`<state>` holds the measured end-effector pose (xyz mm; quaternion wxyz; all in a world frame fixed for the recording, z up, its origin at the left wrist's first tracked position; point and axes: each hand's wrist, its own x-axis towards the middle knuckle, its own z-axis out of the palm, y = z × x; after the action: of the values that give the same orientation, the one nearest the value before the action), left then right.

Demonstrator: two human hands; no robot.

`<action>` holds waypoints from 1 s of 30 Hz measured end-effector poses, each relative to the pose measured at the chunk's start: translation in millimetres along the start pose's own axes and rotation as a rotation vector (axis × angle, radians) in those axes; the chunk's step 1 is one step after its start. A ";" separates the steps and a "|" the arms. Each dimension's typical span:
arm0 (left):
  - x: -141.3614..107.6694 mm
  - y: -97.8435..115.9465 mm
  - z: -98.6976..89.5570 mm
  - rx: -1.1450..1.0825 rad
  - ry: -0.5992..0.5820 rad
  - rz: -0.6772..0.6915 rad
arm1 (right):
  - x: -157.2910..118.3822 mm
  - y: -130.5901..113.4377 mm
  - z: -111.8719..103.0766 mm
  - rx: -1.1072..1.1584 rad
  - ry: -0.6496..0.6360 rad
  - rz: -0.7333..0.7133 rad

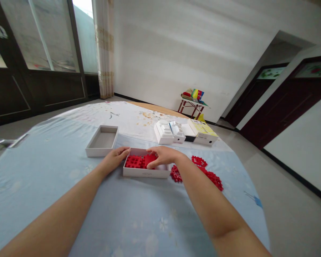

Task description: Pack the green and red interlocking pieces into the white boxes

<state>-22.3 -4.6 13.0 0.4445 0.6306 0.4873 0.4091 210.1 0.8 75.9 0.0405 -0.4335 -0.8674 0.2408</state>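
Tray (97,152): apart, perhaps leaving elbow room.
Left hand (115,158): touching the left end of the box (147,173), seemingly steadying it; whether it pinches, I can't tell.
Red blocks (134,162): inside the box.
Right hand (162,156): grip pinching one of them.
Loose red pieces (215,180): within easy reach.

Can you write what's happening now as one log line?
left hand: at left side of white box; right hand: on red pieces inside; more red pieces: on table, right of box

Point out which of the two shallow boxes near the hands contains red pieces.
The box between the left hand and right hand: red pieces lie inside, while the other box, farther left, shows its grey interior.
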 end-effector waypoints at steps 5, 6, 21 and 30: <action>0.4 -2.2 -1.3 -0.015 -0.012 0.018 | -9.3 2.9 0.1 0.029 0.085 0.028; 0.5 -2.5 -1.5 -0.016 -0.013 0.019 | -11.8 2.6 0.8 0.006 0.133 0.051; 2.0 -1.6 -0.2 0.005 -0.008 0.000 | -25.6 -10.2 17.1 -0.050 0.220 -0.005; 1.9 -1.8 -1.8 -0.017 -0.042 -0.006 | -23.8 -9.0 21.7 -0.073 0.262 0.063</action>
<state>-24.1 -2.2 11.9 0.4613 0.6337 0.4763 0.3984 212.2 -30.4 64.1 0.1301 -0.4897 -0.8488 0.1514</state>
